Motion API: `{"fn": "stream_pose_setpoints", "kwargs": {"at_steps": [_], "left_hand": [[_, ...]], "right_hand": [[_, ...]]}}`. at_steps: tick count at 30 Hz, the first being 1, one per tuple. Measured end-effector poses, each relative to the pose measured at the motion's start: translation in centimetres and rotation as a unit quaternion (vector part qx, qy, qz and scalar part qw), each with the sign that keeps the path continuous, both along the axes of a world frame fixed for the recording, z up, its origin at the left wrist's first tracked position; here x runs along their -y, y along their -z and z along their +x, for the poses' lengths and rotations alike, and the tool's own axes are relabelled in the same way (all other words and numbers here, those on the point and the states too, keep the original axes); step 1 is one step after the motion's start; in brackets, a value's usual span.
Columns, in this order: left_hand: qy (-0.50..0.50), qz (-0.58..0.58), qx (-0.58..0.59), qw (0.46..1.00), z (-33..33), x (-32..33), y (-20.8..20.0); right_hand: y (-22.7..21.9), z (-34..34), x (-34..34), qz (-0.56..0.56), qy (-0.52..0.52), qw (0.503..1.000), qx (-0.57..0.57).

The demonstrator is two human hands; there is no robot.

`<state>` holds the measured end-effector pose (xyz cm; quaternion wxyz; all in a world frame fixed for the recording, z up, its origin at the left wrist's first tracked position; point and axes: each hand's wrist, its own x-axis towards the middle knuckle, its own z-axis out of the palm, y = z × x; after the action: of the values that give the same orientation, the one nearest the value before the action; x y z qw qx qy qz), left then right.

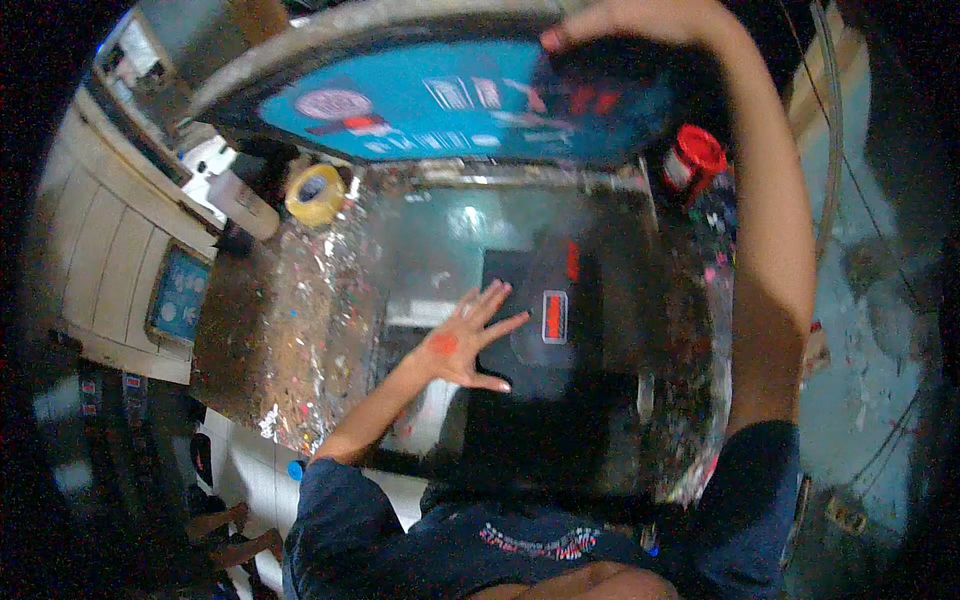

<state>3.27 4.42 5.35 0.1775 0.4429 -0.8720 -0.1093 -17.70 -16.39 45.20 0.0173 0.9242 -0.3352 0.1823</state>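
One tape roll (315,194); one red-capped can (694,158); one black garment (545,330); two hands.

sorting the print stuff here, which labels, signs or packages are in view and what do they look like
Screen frame: raised at the top, held by the right hand; blue panel, white and red marks.
Small print: on the dark cloth by the left hand; upright red-and-white rectangle.
Blue placard: left, squarish.

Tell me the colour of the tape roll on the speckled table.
Yellow tape roll, clearest in the head view.

The right hand (640,22) is cut off by the top edge, blurred; its fingers probably grip the raised frame (450,100), whose print is unreadable.
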Motion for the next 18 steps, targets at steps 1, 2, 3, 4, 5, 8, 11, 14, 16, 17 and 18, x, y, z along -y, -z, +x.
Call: {"fn": "stream_pose_setpoints", "kwargs": {"at_steps": [1,2,3,4,5,8,11,14,16,17,18], "left_hand": [[0.009,-0.012,-0.015,1.000,-0.3,0.6,0.3],[-0.018,-0.025,0.007,0.999,-0.1,-0.3,0.1],[-0.038,-0.040,0.027,0.998,-0.4,-0.9,-0.3],[-0.046,-0.073,0.004,0.996,-1.9,-0.3,-0.8],[-0.054,-0.095,-0.059,0.992,-4.0,0.2,-2.0],[-0.055,-0.029,-0.193,0.979,-11.3,2.5,-1.9],[0.060,-0.071,-0.267,0.959,-15.6,5.4,1.1],[-0.098,-0.335,-0.239,0.906,-14.6,-0.5,-12.1],[-0.292,-0.346,-0.106,0.885,-10.5,-5.9,-18.0],[-0.304,-0.307,-0.082,0.898,-8.8,-6.8,-18.1],[-0.324,-0.267,-0.042,0.907,-6.8,-8.2,-18.3]], "right_hand": [[0.1,-0.6,0.1,-0.008,0.011,1.000,-0.001],[3.1,0.3,4.3,-0.051,-0.100,0.993,0.045],[2.8,1.2,3.5,-0.031,-0.077,0.996,0.015],[2.9,0.8,3.8,-0.070,-0.073,0.994,0.031],[3.2,0.6,4.1,-0.102,-0.072,0.991,0.046],[2.3,0.1,3.0,-0.097,-0.047,0.994,0.025],[2.3,0.8,0.8,-0.105,-0.052,0.993,0.034],[6.5,-1.2,-5.1,-0.048,0.008,0.998,0.033],[12.6,-2.7,-10.0,-0.088,-0.020,0.993,0.078],[17.3,-4.3,-11.6,-0.176,-0.059,0.975,0.120],[20.1,-5.0,-14.6,-0.158,-0.042,0.982,0.091]]}}
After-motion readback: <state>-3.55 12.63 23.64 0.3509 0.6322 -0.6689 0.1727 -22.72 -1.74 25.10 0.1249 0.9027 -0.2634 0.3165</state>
